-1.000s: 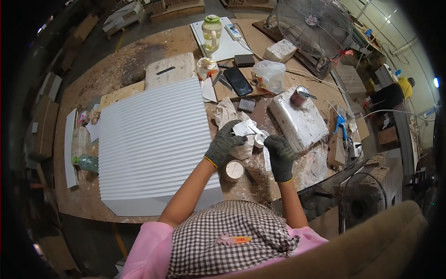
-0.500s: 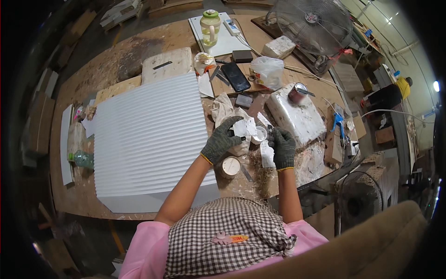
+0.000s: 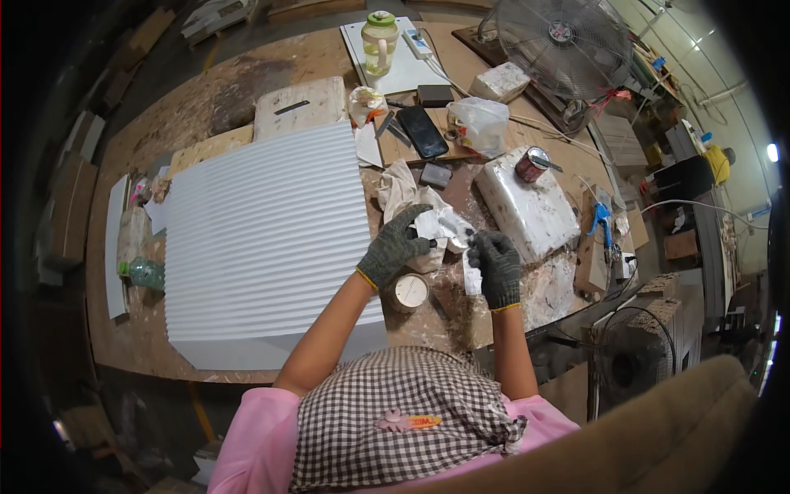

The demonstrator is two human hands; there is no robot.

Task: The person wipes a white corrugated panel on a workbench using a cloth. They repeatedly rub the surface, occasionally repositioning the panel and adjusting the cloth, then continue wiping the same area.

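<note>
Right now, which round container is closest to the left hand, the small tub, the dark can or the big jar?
The small tub, open-topped, just below the gloved left hand. The dark can sits on a white block to the right; the green-lidded jar stands at the table's far end.

white rag (image 3: 440,226) | crumpled | held above bench, beside round tin (image 3: 410,291)

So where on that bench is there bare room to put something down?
Bare wood lies left of the wooden block, above the ribbed white panel. Crowded: around both gloved hands, left hand and right hand, among rags, phone, bag and white slab.
</note>
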